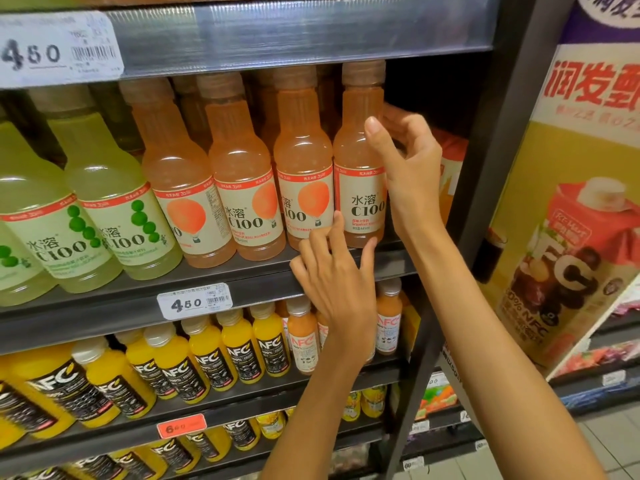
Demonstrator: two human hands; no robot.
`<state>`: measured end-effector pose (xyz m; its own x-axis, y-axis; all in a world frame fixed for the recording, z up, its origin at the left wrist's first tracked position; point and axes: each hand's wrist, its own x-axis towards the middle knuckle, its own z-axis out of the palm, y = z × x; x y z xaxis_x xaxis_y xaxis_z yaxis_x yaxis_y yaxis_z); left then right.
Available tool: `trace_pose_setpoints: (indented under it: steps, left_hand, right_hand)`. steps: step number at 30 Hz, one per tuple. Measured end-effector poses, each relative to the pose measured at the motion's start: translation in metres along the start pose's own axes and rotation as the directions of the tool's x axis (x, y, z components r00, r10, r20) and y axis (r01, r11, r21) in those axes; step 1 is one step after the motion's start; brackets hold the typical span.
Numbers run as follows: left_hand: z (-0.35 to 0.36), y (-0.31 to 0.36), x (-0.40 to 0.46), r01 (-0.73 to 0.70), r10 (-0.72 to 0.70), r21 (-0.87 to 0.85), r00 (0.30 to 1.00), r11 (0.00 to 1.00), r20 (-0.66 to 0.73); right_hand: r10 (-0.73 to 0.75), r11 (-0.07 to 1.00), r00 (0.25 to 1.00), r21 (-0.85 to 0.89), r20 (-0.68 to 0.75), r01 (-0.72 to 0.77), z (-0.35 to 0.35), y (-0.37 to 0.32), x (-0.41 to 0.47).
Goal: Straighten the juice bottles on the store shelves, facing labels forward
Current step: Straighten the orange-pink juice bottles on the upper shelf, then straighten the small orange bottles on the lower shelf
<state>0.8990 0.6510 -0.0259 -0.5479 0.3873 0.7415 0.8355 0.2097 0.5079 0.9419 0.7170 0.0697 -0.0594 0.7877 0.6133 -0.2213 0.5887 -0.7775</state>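
Bottles of grapefruit juice stand in a row on a dark store shelf (214,289), and my two hands work on the one at the row's right end. My right hand (408,161) curls around that end bottle (360,161) at its shoulder, thumb across the front and fingers behind it. My left hand (337,282) reaches up from below, its straight fingertips touching the foot of the same bottle and of its neighbour (303,157) just to the left. The end bottle stands upright, long axis vertical, cap near the shelf above, and its cream label faces me squarely: Chinese characters over "C100", a line that looks like "Grapefruit", then "445ml". Left of my hands, three more peach bottles show their labels turned part way, an orange balloon graphic in view and "C100" cut off on two of them. Further left stand pale green bottles (104,202) with the same "C100" mark. A price tag (194,301) on the shelf edge beside my left hand reads "450"; a larger tag (59,46) up left reads the same. Below my left wrist, yellow bottles (239,344) marked "NFC" fill the next shelf, above a red tag (181,426) that may read "660", blurred. Right of my right arm, past the black upright (485,168), hangs a poster (571,202) with an "NFC" carton.
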Motion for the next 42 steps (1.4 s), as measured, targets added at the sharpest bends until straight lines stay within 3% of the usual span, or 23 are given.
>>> trace_pose_setpoints:
  steps: [6,9,11,12,14,17,20,23,26,36,38,42]
  left_hand:
    - [-0.014,-0.009,-0.008,-0.071,0.074,-0.092,0.997,0.993,0.033]
    - [-0.024,-0.036,-0.034,-0.084,0.081,-0.159,0.996,0.984,-0.026]
    - [-0.027,-0.058,-0.063,-0.068,0.071,-0.211,0.997,0.975,0.010]
    - [-0.026,-0.068,-0.077,-0.043,0.057,-0.234,0.997,0.971,0.057]
    - [-0.020,-0.086,-0.101,0.108,-0.048,-0.257,0.972,0.960,0.230]
    - [-0.005,-0.098,-0.119,0.298,-0.180,-0.151,0.834,0.943,0.522]
    - [0.010,-0.097,-0.122,0.295,-0.129,-0.162,0.761,0.942,0.636]
    - [0.025,-0.094,-0.118,0.318,-0.079,-0.239,0.734,0.917,0.674]
    - [0.037,-0.094,-0.114,0.400,-0.105,-0.241,0.673,0.885,0.732]
    - [0.052,-0.100,-0.109,0.500,-0.172,-0.248,0.652,0.830,0.738]
    - [0.052,-0.100,-0.110,0.503,-0.166,-0.260,0.654,0.825,0.738]
    - [0.051,-0.103,-0.111,0.498,-0.137,-0.272,0.640,0.823,0.756]
  right_hand:
    - [0.023,0.991,1.000,-0.131,0.003,-0.022,-0.005,-0.007,-0.012]
    - [-0.104,0.974,0.993,-0.207,-0.060,0.089,-0.025,-0.006,-0.056]
    - [-0.171,0.957,0.982,-0.250,-0.074,0.148,-0.043,0.011,-0.105]
    - [-0.155,0.949,0.986,-0.288,-0.063,0.131,-0.049,0.023,-0.129]
    - [0.016,0.931,0.999,-0.363,-0.033,-0.027,-0.055,0.052,-0.165]
    - [0.317,0.809,0.948,-0.515,-0.024,-0.284,-0.052,0.091,-0.179]
    - [0.313,0.703,0.950,-0.668,-0.015,-0.243,-0.047,0.120,-0.162]
    - [0.359,0.561,0.933,-0.799,0.001,-0.215,-0.046,0.141,-0.143]
    - [0.382,0.488,0.923,-0.859,0.051,-0.155,-0.049,0.151,-0.134]
    - [0.266,0.463,0.964,-0.873,-0.031,-0.156,-0.044,0.140,-0.148]
    - [0.254,0.412,0.965,-0.896,-0.062,-0.166,-0.043,0.139,-0.150]
    - [0.238,0.422,0.971,-0.900,-0.002,-0.106,-0.047,0.128,-0.162]
